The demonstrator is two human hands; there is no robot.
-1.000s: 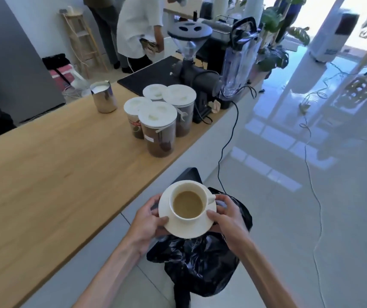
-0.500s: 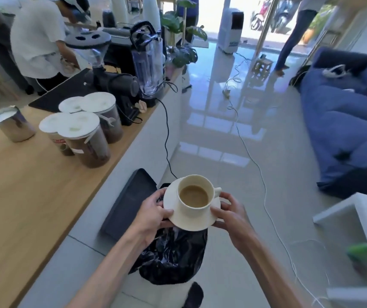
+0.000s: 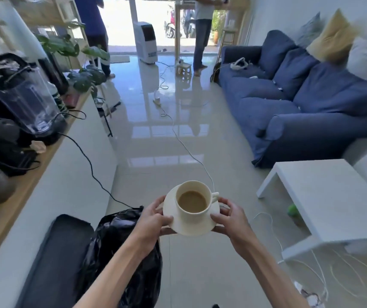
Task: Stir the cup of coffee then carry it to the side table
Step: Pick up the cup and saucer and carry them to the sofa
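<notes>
A white cup of milky coffee stands on a white saucer, held in the air above the floor. My left hand grips the saucer's left rim and my right hand grips its right rim, thumbs on top. The cup's handle points right. A low white side table stands to the right, a short way from the saucer, its top bare. No spoon shows.
The wooden counter with a blender and jars runs along the left. A black bin bag sits below my left arm. White cables trail across the tiled floor. A blue sofa lies beyond the table; two people stand far off.
My view has swung right, away from the counter toward the sofa and white table. The cup and saucer stay in both hands, the same grip throughout.
</notes>
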